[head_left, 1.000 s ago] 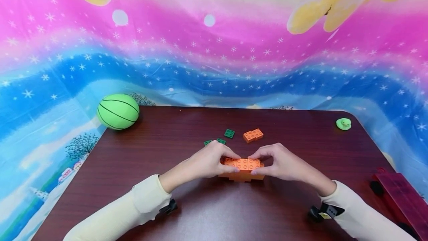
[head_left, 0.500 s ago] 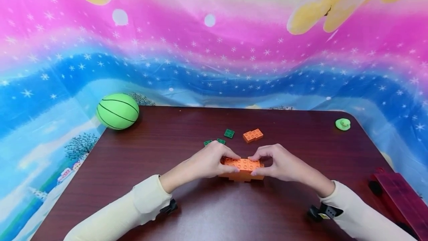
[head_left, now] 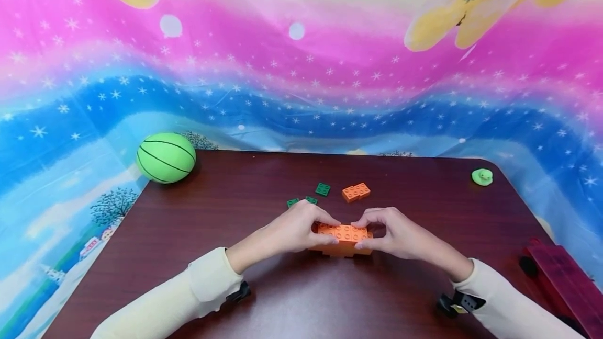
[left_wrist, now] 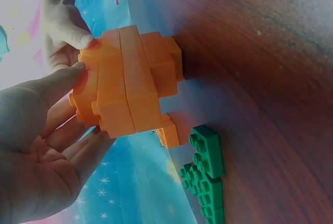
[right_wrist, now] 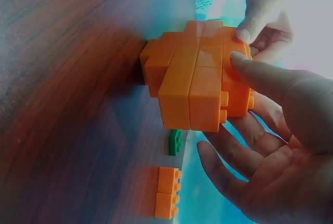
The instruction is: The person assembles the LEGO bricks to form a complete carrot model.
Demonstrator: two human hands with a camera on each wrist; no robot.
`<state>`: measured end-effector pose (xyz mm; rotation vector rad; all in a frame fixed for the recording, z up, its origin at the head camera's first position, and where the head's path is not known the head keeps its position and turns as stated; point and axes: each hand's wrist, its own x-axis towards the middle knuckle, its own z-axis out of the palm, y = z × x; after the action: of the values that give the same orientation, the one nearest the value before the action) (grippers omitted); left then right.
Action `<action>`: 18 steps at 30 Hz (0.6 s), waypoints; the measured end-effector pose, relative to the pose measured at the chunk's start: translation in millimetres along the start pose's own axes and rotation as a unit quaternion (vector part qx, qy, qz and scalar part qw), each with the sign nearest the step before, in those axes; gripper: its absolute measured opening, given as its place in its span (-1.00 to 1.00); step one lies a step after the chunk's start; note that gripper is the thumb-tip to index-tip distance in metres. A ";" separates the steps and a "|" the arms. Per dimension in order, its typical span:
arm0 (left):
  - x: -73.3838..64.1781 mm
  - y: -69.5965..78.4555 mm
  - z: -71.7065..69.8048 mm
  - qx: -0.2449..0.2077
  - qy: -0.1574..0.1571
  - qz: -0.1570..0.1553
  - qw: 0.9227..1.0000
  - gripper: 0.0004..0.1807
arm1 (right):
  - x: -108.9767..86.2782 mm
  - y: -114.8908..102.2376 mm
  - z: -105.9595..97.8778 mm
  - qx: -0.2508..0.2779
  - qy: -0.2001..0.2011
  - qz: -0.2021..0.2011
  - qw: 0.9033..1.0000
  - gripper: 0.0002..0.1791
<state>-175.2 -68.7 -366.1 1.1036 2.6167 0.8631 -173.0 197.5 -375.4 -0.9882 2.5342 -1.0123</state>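
As we look down over the table (head_left: 339, 302), two bare hands meet at a block build of orange bricks (head_left: 343, 242) near the middle of its near half. It is stepped, narrower at the base than in the middle, with studs up and its base down at the tabletop. We see the left hand (head_left: 294, 230) pinching the left part of its top layer: thumb against the near face, index finger over the far edge, the gap between them just the build's depth. The right hand (head_left: 399, 232) pinches the right part the same way, and its little finger stands off from the bricks. The two thumbs lie near each other on the near face, with studs showing between the hands.

Just beyond the left hand we find green bricks (head_left: 322, 189), partly hidden by its knuckles; to their right lie two loose orange bricks (head_left: 356, 192), side by side and slightly offset. Farther out, a green ball (head_left: 166, 157) sits at the far left corner, a green duck (head_left: 482, 177) at the far right.
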 end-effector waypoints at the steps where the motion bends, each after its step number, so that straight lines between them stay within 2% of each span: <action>1: 0.0 -0.4 0.1 -0.001 0.000 0.001 1.000 -0.61 | -0.2 0.4 0.6 0.000 0.002 -0.002 1.000 -0.73; 7: -0.8 -4.5 0.4 -0.008 0.001 0.003 1.000 -0.61 | 2.3 3.7 4.3 0.007 0.013 -0.006 1.000 -0.71; 14: -1.8 -5.4 -0.4 -0.021 -0.001 -0.001 1.000 -0.62 | 2.2 8.7 6.2 0.092 -0.014 0.028 0.995 -0.71; 18: -1.2 -5.4 -0.3 -0.020 -0.003 -0.001 1.000 -0.62 | 1.3 11.8 5.9 0.124 -0.030 0.031 0.991 -0.73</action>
<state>-177.7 -72.8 -369.0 1.0918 2.5834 0.9062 -177.3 199.8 -387.7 -0.8518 2.3048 -1.2234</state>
